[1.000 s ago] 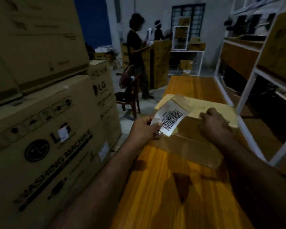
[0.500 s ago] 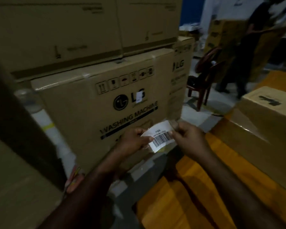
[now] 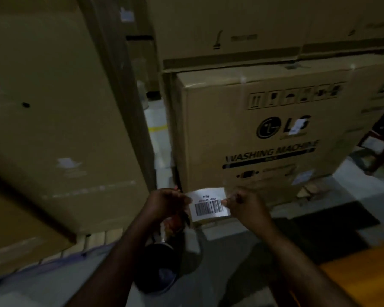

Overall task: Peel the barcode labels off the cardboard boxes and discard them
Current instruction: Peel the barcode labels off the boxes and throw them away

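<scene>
While both hands are raised before the head camera, the barcode label (image 3: 208,204) is stretched between them. The left hand (image 3: 164,204) pinches its left edge and the right hand (image 3: 246,207) pinches its right edge. The fingers of both curl onto the paper, and the printed bars face the camera. The label is held in the air, in front of the lower left corner of the LG washing machine box (image 3: 264,140), which stands on the floor. A small white sticker (image 3: 296,127) sits on that box's logo, and another cardboard box (image 3: 231,29) rests on its top. A tall plain carton (image 3: 53,107) fills the left side, with a narrow gap between it and the washing machine box. Below the hands is a dark round object (image 3: 157,269), too dim to name. A dark mat (image 3: 333,220) lies on the floor to the right, and an orange wooden surface (image 3: 364,273) shows at the lower right.
</scene>
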